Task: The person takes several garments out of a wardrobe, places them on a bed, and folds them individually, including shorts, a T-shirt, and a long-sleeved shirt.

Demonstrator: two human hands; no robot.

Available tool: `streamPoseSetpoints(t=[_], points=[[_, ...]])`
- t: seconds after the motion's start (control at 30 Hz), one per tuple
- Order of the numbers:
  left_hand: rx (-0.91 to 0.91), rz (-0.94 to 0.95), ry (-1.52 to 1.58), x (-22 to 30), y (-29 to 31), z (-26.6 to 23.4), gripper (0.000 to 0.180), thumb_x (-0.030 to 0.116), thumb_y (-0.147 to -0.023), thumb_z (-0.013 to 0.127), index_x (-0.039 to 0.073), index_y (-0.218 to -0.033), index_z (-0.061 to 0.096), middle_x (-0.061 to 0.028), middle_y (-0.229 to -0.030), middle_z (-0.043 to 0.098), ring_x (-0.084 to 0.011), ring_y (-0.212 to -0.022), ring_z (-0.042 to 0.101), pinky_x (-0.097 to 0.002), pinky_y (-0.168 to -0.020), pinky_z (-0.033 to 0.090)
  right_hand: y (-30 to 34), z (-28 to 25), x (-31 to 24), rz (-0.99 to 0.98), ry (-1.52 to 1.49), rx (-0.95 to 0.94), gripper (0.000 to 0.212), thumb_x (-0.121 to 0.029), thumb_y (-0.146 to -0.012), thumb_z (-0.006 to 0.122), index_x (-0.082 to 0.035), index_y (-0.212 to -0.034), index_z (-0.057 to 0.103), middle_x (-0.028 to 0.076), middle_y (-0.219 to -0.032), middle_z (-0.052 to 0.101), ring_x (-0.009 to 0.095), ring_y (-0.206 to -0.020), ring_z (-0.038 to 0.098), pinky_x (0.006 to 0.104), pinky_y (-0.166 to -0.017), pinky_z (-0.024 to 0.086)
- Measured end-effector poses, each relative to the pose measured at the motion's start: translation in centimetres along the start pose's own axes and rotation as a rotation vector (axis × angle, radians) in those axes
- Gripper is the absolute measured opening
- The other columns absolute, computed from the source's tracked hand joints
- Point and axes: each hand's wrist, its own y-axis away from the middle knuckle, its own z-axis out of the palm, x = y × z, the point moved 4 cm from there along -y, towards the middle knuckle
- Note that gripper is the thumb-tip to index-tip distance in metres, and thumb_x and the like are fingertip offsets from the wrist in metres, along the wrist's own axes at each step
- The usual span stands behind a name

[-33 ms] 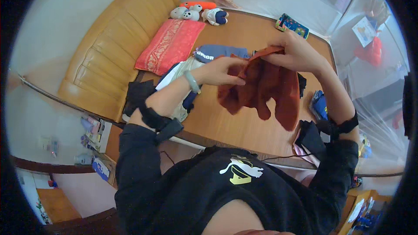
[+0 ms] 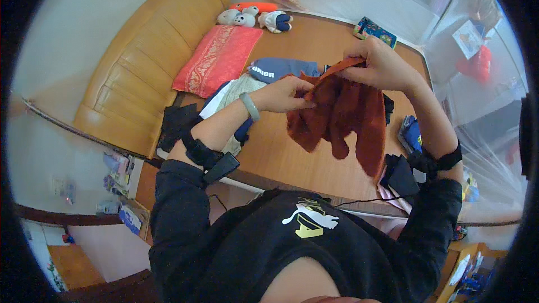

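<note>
A rust-brown garment hangs in folds above the bed from both of my hands; its exact kind cannot be made out. My left hand, with a pale bangle at the wrist, pinches its left upper edge between thumb and fingers. Higher and to the right, my right hand is closed on the top edge, which stretches between the two hands. The lower part dangles free in uneven lobes, with a gap between two of them. Behind it a blue-grey garment with white lettering lies on the bed, partly hidden by my left hand.
Pale clothes and a black garment lie left on the wooden bed surface. A red pillow and soft toys are by the padded headboard. Folded dark clothes and a blue bundle sit right.
The lower part of the rust-brown garment has swung slightly to the right and hangs a little lower. Both hands keep their grip in nearly the same place.
</note>
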Motion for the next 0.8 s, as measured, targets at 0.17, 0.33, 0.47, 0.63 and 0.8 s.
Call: streamPoseSetpoints(t=[0.17,0.33,0.47,0.63,0.8], points=[[0.276,-0.055,0.259,0.8,3.4,-6.1,0.021,0.015,-0.077,0.045,-0.001,-0.090,0.051,-0.0002,-0.083,0.053,-0.0083,-0.075,0.048,-0.0217,-0.066,0.040,5.8,1.2,4.8,0.227,-0.718,-0.263,0.034,-0.032,-0.067,0.064,0.000,-0.075,0.055,-0.002,-0.069,0.051,0.005,-0.061,0.044,0.0217,-0.053,0.038],[0.024,-0.230,-0.300,-0.1,6.4,-7.0,0.020,0.018,-0.078,0.043,0.000,-0.075,0.053,-0.0093,-0.066,0.053,-0.0110,-0.068,0.049,-0.0258,-0.059,0.039,9.6,3.7,6.9,0.381,-0.624,-0.262,0.035,-0.035,-0.069,0.060,0.000,-0.073,0.055,-0.004,-0.060,0.048,0.005,-0.059,0.042,0.0228,-0.053,0.038],[0.090,0.000,-0.669,0.0,7.3,-5.3,0.021,0.022,-0.077,0.046,0.003,-0.070,0.052,-0.0128,-0.062,0.052,-0.0258,-0.063,0.049,-0.0336,-0.064,0.038,9.5,2.0,6.6,0.535,-0.385,-0.251,0.033,-0.034,-0.070,0.058,-0.001,-0.072,0.057,0.003,-0.057,0.051,0.010,-0.059,0.047,0.0256,-0.059,0.039],[0.096,0.148,-1.184,0.6,7.6,-6.1,0.015,0.021,-0.073,0.052,0.008,-0.065,0.050,-0.0059,-0.062,0.051,-0.0218,-0.063,0.050,-0.0374,-0.082,0.031,9.6,2.0,6.9,0.310,0.402,-0.152,0.034,-0.037,-0.069,0.056,-0.004,-0.064,0.058,0.015,-0.055,0.050,0.025,-0.062,0.051,0.0336,-0.069,0.037],[0.270,0.255,-1.378,0.8,7.3,-6.3,0.015,0.022,-0.069,0.056,0.008,-0.068,0.048,-0.0038,-0.056,0.047,-0.0183,-0.058,0.049,-0.0359,-0.080,0.032,8.7,2.1,7.4,0.405,0.548,0.023,0.036,-0.039,-0.066,0.057,-0.003,-0.066,0.056,0.014,-0.062,0.052,0.029,-0.067,0.050,0.0359,-0.072,0.036]])
